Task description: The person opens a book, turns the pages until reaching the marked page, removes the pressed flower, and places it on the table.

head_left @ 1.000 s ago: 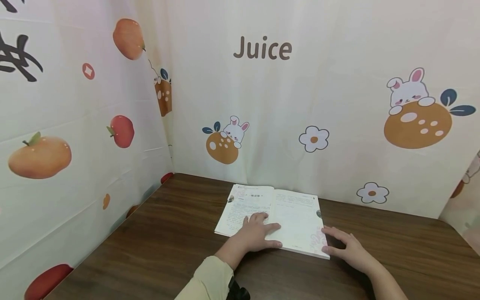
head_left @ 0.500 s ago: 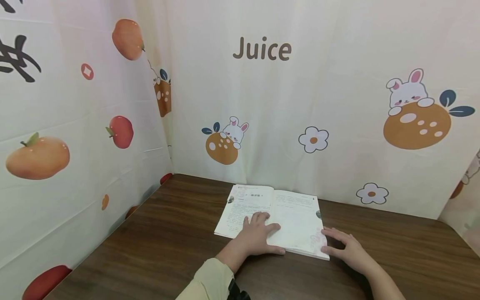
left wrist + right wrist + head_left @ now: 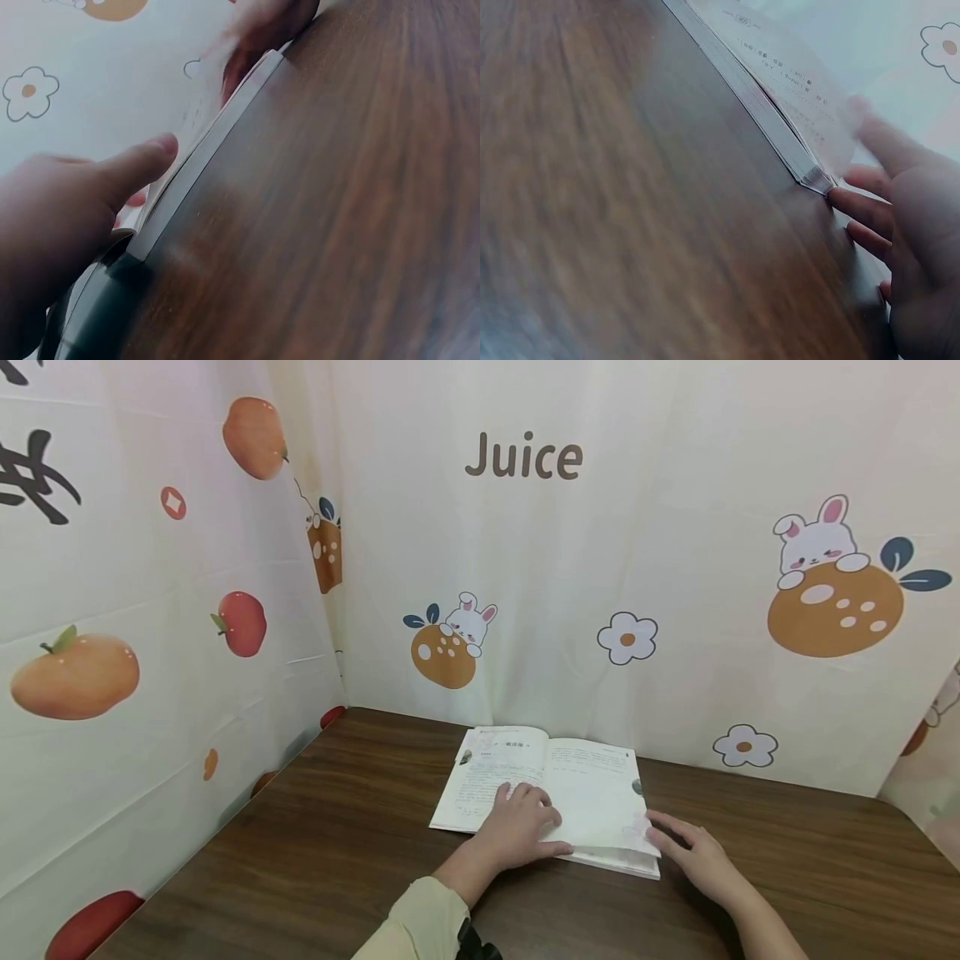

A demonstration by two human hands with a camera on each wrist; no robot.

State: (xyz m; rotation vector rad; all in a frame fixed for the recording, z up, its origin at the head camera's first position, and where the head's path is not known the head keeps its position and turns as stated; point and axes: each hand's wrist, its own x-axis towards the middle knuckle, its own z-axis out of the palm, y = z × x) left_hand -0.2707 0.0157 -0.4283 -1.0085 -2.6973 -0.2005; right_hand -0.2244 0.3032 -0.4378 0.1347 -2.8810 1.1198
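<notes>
An open book point(image 3: 592, 793) with printed pages lies on the table near the back cloth. My left hand point(image 3: 517, 831) rests on the book around its middle, fingers slightly bent, its thumb at the lower edge. At the lower right corner a page point(image 3: 802, 97) is raised off the block of pages beneath, leaving a gap. My right hand point(image 3: 697, 856) pinches this page at the right edge between thumb and fingers. In the left wrist view the thumb point(image 3: 150, 157) lies beside the front edge of the book.
The dark wooden table point(image 3: 315, 827) spreads around the book. A white cloth point(image 3: 555, 568) printed with fruit, rabbits and flowers hangs right behind it, and another cloth side hangs at the left. A black strap point(image 3: 474, 939) sits on the left wrist.
The right-hand page has risen at its lower corner under my right hand, opening a gap above the pages below. My left fingers have shifted slightly, and its thumb has moved right along the lower edge.
</notes>
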